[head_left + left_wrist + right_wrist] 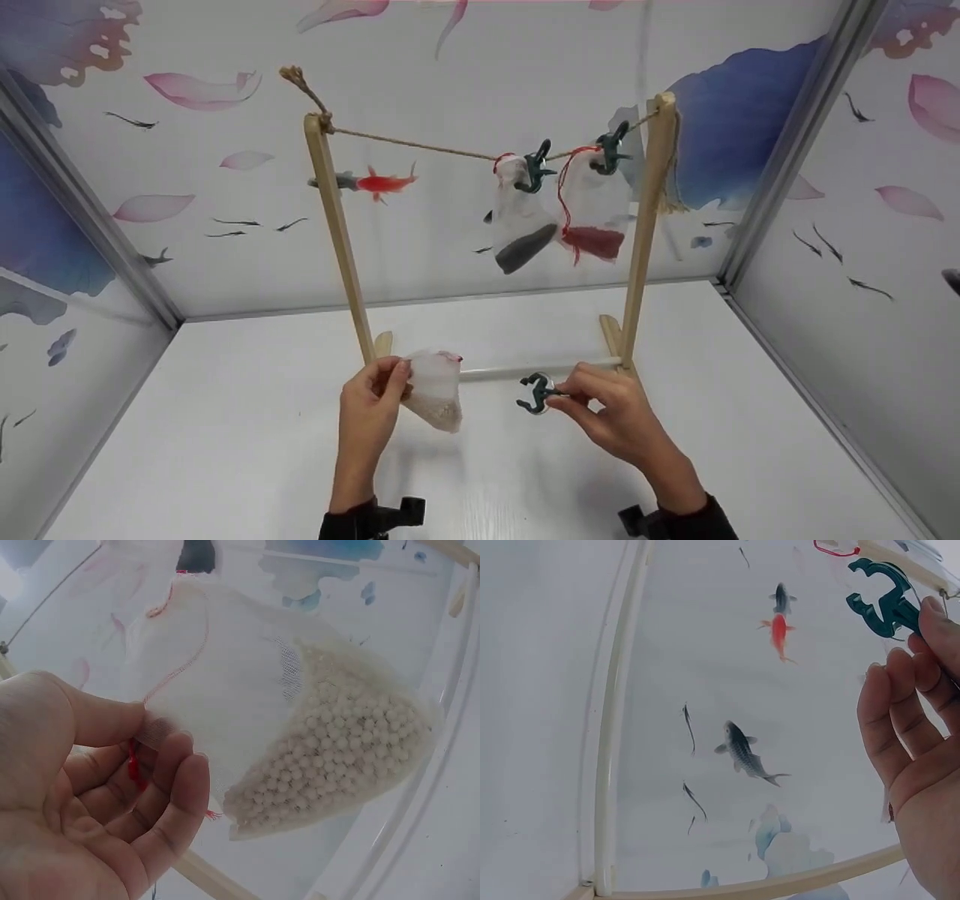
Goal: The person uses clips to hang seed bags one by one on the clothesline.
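Observation:
Between thumb and fingers my left hand (373,397) pinches a white mesh drawstring bag (247,637) by its side near the top. Small white beads (337,742) fill the bag's lower corner, and a red cord runs along its mouth. Level with it on the right, my right hand (611,409) pinches a dark green clip (536,393) by its handles; the clip's curved prongs point left toward the bag, apart from it. Beyond both hands, a twine line (412,142) carries a bag with dark contents (525,247) and a bag with red contents (594,241), each under a green clip.
The twine is tied between a left wooden post (337,240) and a right wooden post (646,240). A white rod (510,372) joins the posts low down, just behind my hands. Printed wall panels (450,82) enclose the white tabletop (247,420) at the back and sides.

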`<state>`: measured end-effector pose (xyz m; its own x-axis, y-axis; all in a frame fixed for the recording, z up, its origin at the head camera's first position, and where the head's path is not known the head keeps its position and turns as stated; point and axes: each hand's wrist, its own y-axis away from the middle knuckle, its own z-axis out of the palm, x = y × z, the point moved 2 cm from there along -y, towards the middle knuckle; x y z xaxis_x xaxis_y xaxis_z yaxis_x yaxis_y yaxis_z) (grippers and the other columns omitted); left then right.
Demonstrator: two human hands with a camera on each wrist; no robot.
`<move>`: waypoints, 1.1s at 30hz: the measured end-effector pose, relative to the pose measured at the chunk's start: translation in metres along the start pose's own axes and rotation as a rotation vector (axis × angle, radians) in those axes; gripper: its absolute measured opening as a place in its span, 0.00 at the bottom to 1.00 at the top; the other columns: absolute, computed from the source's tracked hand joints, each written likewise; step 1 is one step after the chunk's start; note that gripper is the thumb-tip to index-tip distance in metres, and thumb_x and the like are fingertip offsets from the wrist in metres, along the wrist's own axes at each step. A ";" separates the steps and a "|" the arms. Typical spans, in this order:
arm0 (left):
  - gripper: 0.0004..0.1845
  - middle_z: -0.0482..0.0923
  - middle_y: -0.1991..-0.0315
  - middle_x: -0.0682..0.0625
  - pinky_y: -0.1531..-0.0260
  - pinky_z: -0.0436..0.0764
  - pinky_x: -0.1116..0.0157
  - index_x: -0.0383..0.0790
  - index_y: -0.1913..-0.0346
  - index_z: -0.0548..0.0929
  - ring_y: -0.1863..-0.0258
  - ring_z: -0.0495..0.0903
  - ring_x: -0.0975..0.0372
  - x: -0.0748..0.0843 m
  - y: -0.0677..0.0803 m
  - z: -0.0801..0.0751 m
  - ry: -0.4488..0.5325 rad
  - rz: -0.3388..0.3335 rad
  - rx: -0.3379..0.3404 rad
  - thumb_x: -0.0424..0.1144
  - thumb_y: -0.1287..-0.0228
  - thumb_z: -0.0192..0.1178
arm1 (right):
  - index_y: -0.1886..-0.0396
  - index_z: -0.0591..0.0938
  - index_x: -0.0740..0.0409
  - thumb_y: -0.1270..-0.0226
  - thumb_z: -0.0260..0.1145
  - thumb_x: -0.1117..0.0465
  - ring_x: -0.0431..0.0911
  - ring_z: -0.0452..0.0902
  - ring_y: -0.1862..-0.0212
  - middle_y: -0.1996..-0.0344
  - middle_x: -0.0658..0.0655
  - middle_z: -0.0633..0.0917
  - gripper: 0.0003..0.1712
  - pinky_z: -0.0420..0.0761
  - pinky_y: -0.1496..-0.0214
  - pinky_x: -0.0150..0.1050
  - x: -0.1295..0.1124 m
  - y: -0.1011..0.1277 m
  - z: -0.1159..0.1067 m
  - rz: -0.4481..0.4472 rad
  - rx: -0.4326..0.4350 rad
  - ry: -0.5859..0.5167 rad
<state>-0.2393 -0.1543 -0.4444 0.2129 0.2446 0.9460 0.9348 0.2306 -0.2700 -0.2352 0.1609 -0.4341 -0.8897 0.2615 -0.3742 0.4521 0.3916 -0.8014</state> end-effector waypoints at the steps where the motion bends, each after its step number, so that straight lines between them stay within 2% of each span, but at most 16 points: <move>1: 0.10 0.83 0.64 0.44 0.62 0.83 0.69 0.31 0.54 0.84 0.66 0.81 0.56 0.001 0.000 -0.002 0.009 -0.013 0.011 0.36 0.27 0.63 | 0.66 0.85 0.55 0.39 0.75 0.68 0.37 0.77 0.73 0.72 0.46 0.81 0.07 0.78 0.70 0.25 -0.001 0.000 -0.001 0.001 0.000 -0.011; 4: 0.10 0.83 0.64 0.43 0.63 0.83 0.69 0.30 0.54 0.84 0.66 0.82 0.56 0.002 0.001 -0.005 0.032 -0.047 0.038 0.36 0.27 0.62 | 0.67 0.84 0.55 0.38 0.74 0.69 0.38 0.77 0.72 0.72 0.47 0.81 0.07 0.78 0.69 0.26 -0.005 -0.003 -0.004 0.011 0.018 -0.041; 7: 0.10 0.83 0.63 0.42 0.62 0.84 0.68 0.29 0.54 0.84 0.65 0.82 0.56 0.001 0.002 -0.006 0.081 -0.079 0.036 0.35 0.26 0.62 | 0.68 0.84 0.56 0.40 0.74 0.72 0.39 0.76 0.72 0.73 0.49 0.81 0.08 0.77 0.68 0.26 -0.014 -0.009 -0.010 0.023 0.054 -0.070; 12: 0.11 0.82 0.62 0.40 0.60 0.85 0.65 0.27 0.53 0.82 0.64 0.84 0.56 0.001 -0.001 -0.002 0.251 -0.157 0.007 0.34 0.26 0.61 | 0.68 0.84 0.62 0.38 0.72 0.75 0.40 0.73 0.73 0.74 0.53 0.81 0.06 0.76 0.69 0.27 -0.029 -0.028 -0.021 0.039 0.084 -0.139; 17: 0.12 0.83 0.61 0.40 0.57 0.85 0.62 0.25 0.52 0.81 0.63 0.86 0.56 0.016 -0.010 0.004 0.423 -0.189 0.011 0.34 0.26 0.61 | 0.68 0.84 0.60 0.45 0.73 0.81 0.41 0.73 0.72 0.73 0.54 0.82 0.13 0.75 0.68 0.27 -0.021 -0.048 -0.027 -0.019 0.074 -0.128; 21: 0.12 0.83 0.60 0.39 0.56 0.85 0.60 0.25 0.50 0.81 0.61 0.86 0.56 0.036 -0.019 0.008 0.497 -0.156 0.035 0.34 0.26 0.60 | 0.69 0.85 0.58 0.48 0.74 0.81 0.41 0.73 0.72 0.73 0.52 0.83 0.16 0.74 0.68 0.27 -0.021 -0.074 -0.034 -0.051 0.073 -0.100; 26: 0.12 0.82 0.59 0.38 0.53 0.84 0.59 0.26 0.51 0.81 0.59 0.86 0.55 0.065 -0.033 0.012 0.561 -0.079 0.075 0.34 0.26 0.60 | 0.70 0.84 0.57 0.45 0.75 0.78 0.40 0.74 0.73 0.74 0.49 0.83 0.13 0.75 0.68 0.28 -0.030 -0.113 -0.045 -0.040 0.064 -0.058; 33: 0.12 0.80 0.58 0.39 0.50 0.83 0.57 0.25 0.50 0.80 0.58 0.86 0.54 0.100 -0.051 0.013 0.715 0.047 0.137 0.34 0.24 0.58 | 0.71 0.82 0.60 0.38 0.74 0.71 0.41 0.72 0.74 0.76 0.52 0.79 0.08 0.72 0.70 0.27 -0.034 -0.168 -0.054 -0.086 0.063 0.062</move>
<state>-0.2693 -0.1296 -0.3385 0.4293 -0.4069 0.8063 0.8861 0.3625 -0.2889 -0.2774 0.1340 -0.2620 -0.9187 0.2841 -0.2744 0.3674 0.3597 -0.8577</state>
